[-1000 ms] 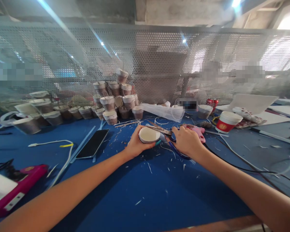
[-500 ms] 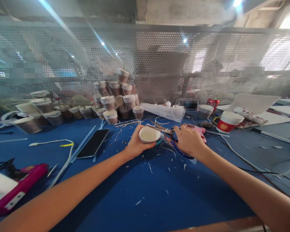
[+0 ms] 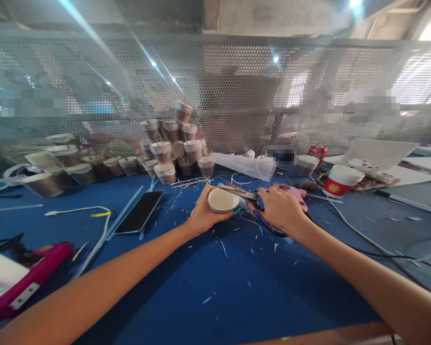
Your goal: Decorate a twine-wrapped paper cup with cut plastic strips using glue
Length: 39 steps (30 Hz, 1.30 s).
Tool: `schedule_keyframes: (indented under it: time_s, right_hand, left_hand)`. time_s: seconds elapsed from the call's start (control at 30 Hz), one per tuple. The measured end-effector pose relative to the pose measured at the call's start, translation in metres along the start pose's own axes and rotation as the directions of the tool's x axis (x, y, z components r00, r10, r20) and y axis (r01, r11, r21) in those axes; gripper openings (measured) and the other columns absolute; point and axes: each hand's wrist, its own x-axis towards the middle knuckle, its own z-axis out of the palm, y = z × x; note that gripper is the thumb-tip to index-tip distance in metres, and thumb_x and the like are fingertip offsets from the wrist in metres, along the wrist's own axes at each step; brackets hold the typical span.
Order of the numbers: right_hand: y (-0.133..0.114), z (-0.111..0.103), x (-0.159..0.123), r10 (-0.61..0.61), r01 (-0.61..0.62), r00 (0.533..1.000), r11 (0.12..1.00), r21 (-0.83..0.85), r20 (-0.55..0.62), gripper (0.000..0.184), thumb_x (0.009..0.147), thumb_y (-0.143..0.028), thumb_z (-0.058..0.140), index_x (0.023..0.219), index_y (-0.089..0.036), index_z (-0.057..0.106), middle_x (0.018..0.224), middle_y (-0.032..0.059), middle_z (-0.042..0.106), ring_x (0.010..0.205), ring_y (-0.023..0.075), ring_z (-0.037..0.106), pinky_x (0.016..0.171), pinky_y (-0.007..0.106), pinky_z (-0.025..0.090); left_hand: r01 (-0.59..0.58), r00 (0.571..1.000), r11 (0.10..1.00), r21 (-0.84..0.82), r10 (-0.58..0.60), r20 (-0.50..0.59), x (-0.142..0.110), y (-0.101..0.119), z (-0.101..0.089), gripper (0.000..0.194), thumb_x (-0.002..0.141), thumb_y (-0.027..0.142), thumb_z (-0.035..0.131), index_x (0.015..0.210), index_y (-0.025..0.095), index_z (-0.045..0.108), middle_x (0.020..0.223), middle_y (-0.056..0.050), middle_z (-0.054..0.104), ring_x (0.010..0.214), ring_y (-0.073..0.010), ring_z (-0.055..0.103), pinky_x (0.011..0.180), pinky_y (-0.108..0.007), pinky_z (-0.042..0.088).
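Observation:
Over the middle of the blue table (image 3: 215,287), my left hand (image 3: 203,213) is wrapped round a small paper cup (image 3: 223,200), its white mouth tilted towards me. My right hand (image 3: 282,208) grips scissors (image 3: 249,195) with dark blue handles. The blades point left and lie at the cup's far rim; whether they touch it I cannot tell. Behind my right hand rests a pink glue gun-like tool (image 3: 297,194), partly hidden by the fingers. Thin white scraps are scattered on the table around both hands.
Stacked brown-and-white cups (image 3: 161,152) stand at the back left. A black phone (image 3: 139,212) and a magenta power strip (image 3: 50,261) lie on the left. To the right are a red-and-white cup stack (image 3: 339,181), a red can (image 3: 318,154) and cables. Perforated metal panels (image 3: 233,96) rise behind.
The scissor blades have shifted slightly left along the cup's far rim. Both hands keep their grips; the whole view has moved a little.

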Motion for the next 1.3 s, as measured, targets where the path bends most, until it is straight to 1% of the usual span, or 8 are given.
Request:
schedule_keyframes:
  time_s: [0.43, 0.63, 0.7, 0.8, 0.87, 0.97, 1.1, 1.3]
  right_hand:
    - [0.004, -0.002, 0.003, -0.031, 0.03, 0.998, 0.999, 0.02, 0.046, 0.058, 0.082, -0.061, 0.021, 0.096, -0.016, 0.055, 0.085, 0.0133, 0.065, 0.076, 0.0246, 0.061, 0.059, 0.028, 0.039]
    - [0.012, 0.007, 0.006, 0.046, -0.04, 0.996, 0.996, 0.073, -0.073, 0.055, 0.082, -0.061, 0.024, 0.09, -0.017, 0.057, 0.08, 0.0111, 0.065, 0.074, 0.0238, 0.061, 0.057, 0.027, 0.036]
    - [0.015, 0.01, 0.007, 0.104, -0.091, 0.989, 0.988, 0.122, -0.103, 0.054, 0.083, -0.059, 0.023, 0.086, -0.017, 0.057, 0.077, 0.0108, 0.065, 0.072, 0.0233, 0.062, 0.056, 0.027, 0.035]
    - [0.016, 0.011, 0.006, 0.163, -0.137, 0.98, 0.969, 0.207, -0.116, 0.051, 0.084, -0.056, 0.024, 0.082, -0.017, 0.057, 0.075, 0.0104, 0.065, 0.071, 0.0223, 0.062, 0.056, 0.026, 0.033]
    - [0.015, 0.011, 0.005, 0.164, -0.131, 0.981, 0.955, 0.265, -0.105, 0.049, 0.085, -0.055, 0.025, 0.078, -0.018, 0.057, 0.076, 0.0095, 0.066, 0.071, 0.0212, 0.062, 0.056, 0.026, 0.033]
    - [0.01, 0.01, 0.002, 0.15, -0.116, 0.984, 0.946, 0.302, -0.092, 0.045, 0.085, -0.052, 0.027, 0.077, -0.019, 0.056, 0.074, 0.0086, 0.066, 0.068, 0.0205, 0.061, 0.054, 0.026, 0.031]
    - [0.002, 0.012, -0.002, 0.104, -0.067, 0.99, 0.943, 0.326, -0.099, 0.043, 0.085, -0.052, 0.029, 0.075, -0.02, 0.055, 0.073, 0.0073, 0.066, 0.067, 0.0205, 0.061, 0.053, 0.026, 0.03]
    - [0.0, 0.016, -0.004, 0.066, -0.031, 0.994, 0.938, 0.344, -0.091, 0.043, 0.085, -0.053, 0.029, 0.071, -0.02, 0.053, 0.069, 0.0068, 0.065, 0.066, 0.0197, 0.061, 0.054, 0.025, 0.029]
  left_hand:
    - [0.03, 0.999, 0.998, -0.063, -0.029, 0.02, -0.001, 0.003, -0.002, 0.056, 0.052, 0.023, 0.077, 0.092, 0.021, 0.038, 0.088, 0.0, 0.052, 0.085, -0.0167, 0.052, 0.078, -0.033, 0.043]
    - [0.151, 0.988, 0.961, -0.232, -0.143, 0.052, 0.001, 0.004, -0.003, 0.066, 0.05, 0.018, 0.077, 0.106, 0.023, 0.041, 0.101, -0.002, 0.054, 0.096, -0.0191, 0.051, 0.088, -0.037, 0.039]
    - [0.228, 0.974, 0.885, -0.406, -0.207, 0.095, 0.003, 0.002, -0.005, 0.063, 0.054, 0.019, 0.073, 0.109, 0.023, 0.044, 0.109, -0.004, 0.054, 0.101, -0.0218, 0.05, 0.091, -0.039, 0.037]
    - [0.429, 0.901, 0.658, -0.618, -0.269, 0.339, 0.006, -0.001, -0.011, 0.051, 0.061, 0.025, 0.064, 0.11, 0.018, 0.05, 0.113, -0.01, 0.056, 0.103, -0.027, 0.051, 0.089, -0.046, 0.038]
    - [0.553, 0.826, 0.509, -0.659, -0.237, 0.511, 0.008, -0.001, -0.016, 0.05, 0.063, 0.028, 0.058, 0.111, 0.015, 0.052, 0.116, -0.012, 0.055, 0.102, -0.0289, 0.052, 0.087, -0.049, 0.039]
    - [0.662, 0.739, 0.361, -0.657, -0.171, 0.651, 0.01, -0.001, -0.022, 0.057, 0.062, 0.03, 0.054, 0.116, 0.014, 0.049, 0.122, -0.012, 0.052, 0.101, -0.0285, 0.053, 0.085, -0.051, 0.04]
    - [0.711, 0.696, 0.26, -0.654, -0.122, 0.708, 0.012, -0.001, -0.025, 0.064, 0.058, 0.028, 0.052, 0.12, 0.013, 0.045, 0.12, -0.012, 0.053, 0.102, -0.0286, 0.053, 0.088, -0.054, 0.038]
    - [0.749, 0.654, 0.204, -0.631, -0.069, 0.753, 0.012, -0.001, -0.024, 0.069, 0.057, 0.027, 0.053, 0.123, 0.01, 0.04, 0.11, -0.013, 0.058, 0.1, -0.0291, 0.053, 0.088, -0.055, 0.037]
